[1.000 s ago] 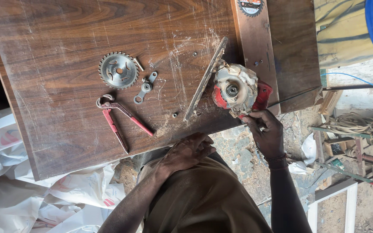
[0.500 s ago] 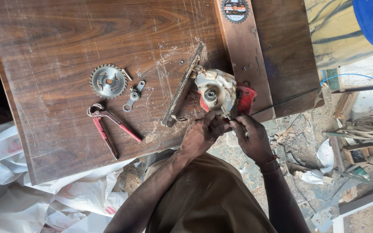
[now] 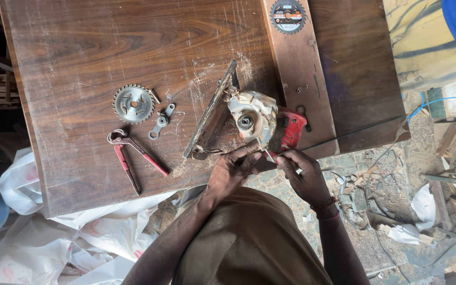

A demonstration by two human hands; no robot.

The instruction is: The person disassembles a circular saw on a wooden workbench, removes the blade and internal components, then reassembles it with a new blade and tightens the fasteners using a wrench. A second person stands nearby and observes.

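At the counter's [image 3: 80, 47] near edge, the circular saw [image 3: 252, 121] lies on its side, arbor bare. The left hand [image 3: 230, 171] grips its guard; the right hand [image 3: 302, 174] pinches a small tool [image 3: 270, 156] against it. The removed blade [image 3: 133, 103], wrench [image 3: 162, 121] and pliers [image 3: 133, 155] lie leftward; a fresh blade [image 3: 287, 16] waits unmounted.

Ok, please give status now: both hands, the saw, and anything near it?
Left hand and right hand both on circular saw, at table edge. Blade off: loose blade and pliers lie left. Nothing blocking.
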